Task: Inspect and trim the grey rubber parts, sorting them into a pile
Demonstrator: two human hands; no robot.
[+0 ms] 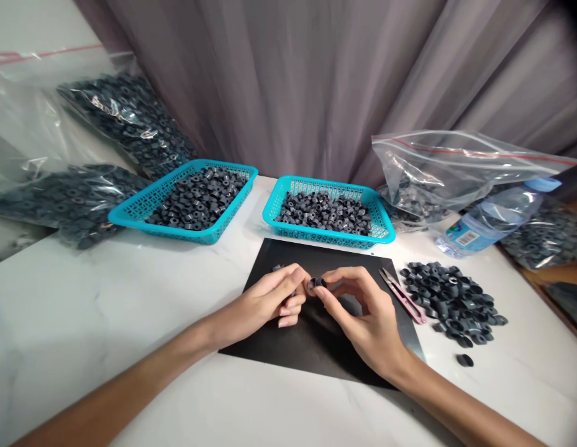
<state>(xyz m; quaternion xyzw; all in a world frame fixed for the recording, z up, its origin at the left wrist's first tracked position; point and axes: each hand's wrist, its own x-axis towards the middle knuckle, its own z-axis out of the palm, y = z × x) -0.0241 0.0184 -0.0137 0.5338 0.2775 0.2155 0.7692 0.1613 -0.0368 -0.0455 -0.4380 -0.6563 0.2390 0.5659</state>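
Both my hands meet over a black mat [311,338] on the white table. My right hand [363,310] pinches a small dark grey rubber ring [317,284] between thumb and fingertips. My left hand [275,299] is curled beside it, its thumb tip touching the ring, and another small grey piece shows behind its fingers. A loose pile of the same grey rings [451,301] lies to the right of the mat, with one stray ring [464,359] nearer me. Pink thread snips [402,296] lie between the mat and the pile.
Two teal baskets [130,214] [384,226] full of grey rings stand behind the mat. Clear bags of rings lie at the far left [125,118] and back right [432,180]. A water bottle [493,220] lies on its side at right. A grey curtain hangs behind.
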